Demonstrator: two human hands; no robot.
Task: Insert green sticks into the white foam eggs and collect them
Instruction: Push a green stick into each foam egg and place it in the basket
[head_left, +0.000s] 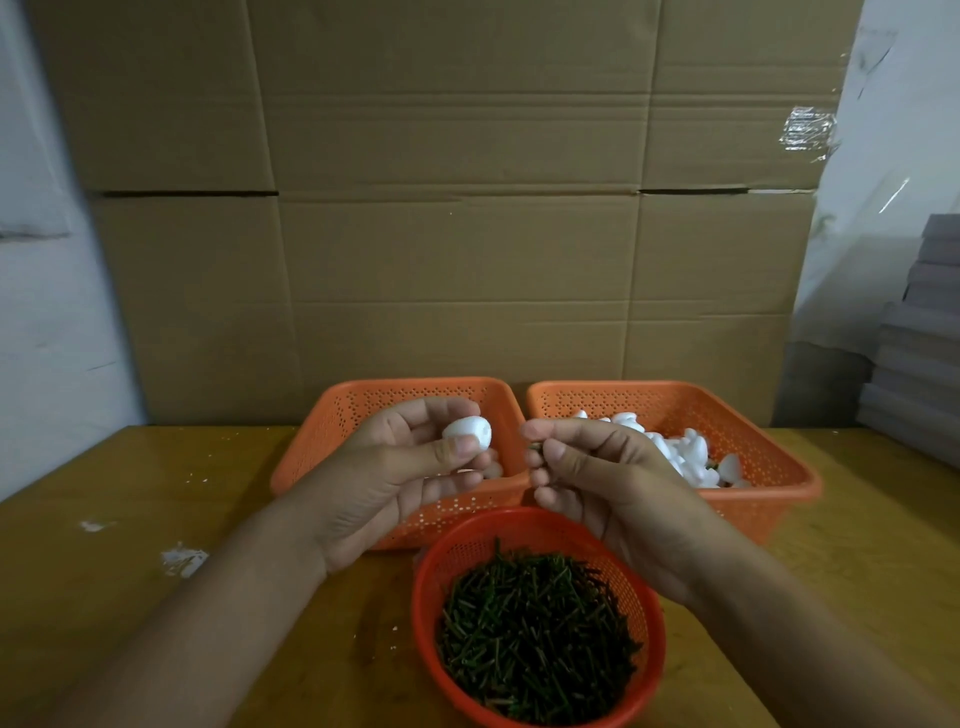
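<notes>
**Egg in one hand, stick in the other, not yet joined**

My left hand (410, 467) pinches one white foam egg (467, 431) between thumb and fingertips, above the left orange basket (332, 431). My right hand (587, 462) pinches a green stick (535, 448) by its shaft; only its tip shows past my fingers, just beside the egg, not touching it.

I judge the egg very light and soft enough to dent, so I hold it gently round its widest part and leave the end facing the stick bare. The stick looks thin and stiff; gripping close to the tip should keep it from bending as it goes in.

The right orange basket (769, 457) holds a heap of foam eggs (691, 452), some apparently with green showing. The round red basket (540, 525) nearest me on the worktop (156, 467) is filled with loose green sticks (535, 634). What the left basket holds is mostly hidden behind my hand.
</notes>
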